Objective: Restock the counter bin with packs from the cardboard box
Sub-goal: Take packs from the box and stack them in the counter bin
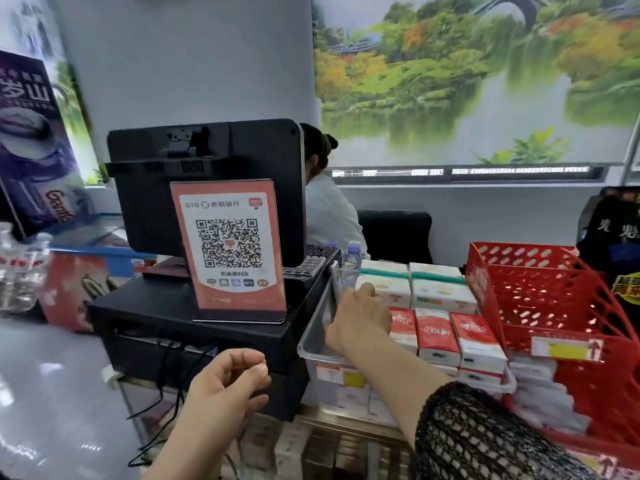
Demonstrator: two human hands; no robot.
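The clear plastic counter bin [313, 336] stands right of the cash register. It holds upright red-and-white packs [437, 336] at the front and white packs [440, 292] behind them. My right hand [360, 318] reaches into the bin's left side, back of the hand up, fingertips at a white pack. The palm hides whatever lies under it. My left hand [227, 384] hovers in front of the black cash drawer [194, 336], its fingers loosely curled around nothing. Blurred stacks of packs [277, 445] show below the counter edge. I cannot make out a cardboard box.
A red perforated basket [554, 299] stands right of the bin, above white packs. A QR payment sign [230, 251] sits on the drawer before the black monitor [207, 188]. Keyboard [308, 263] and purple-capped bottles [353, 259] lie behind the bin. A person in white [329, 209] sits behind the monitor.
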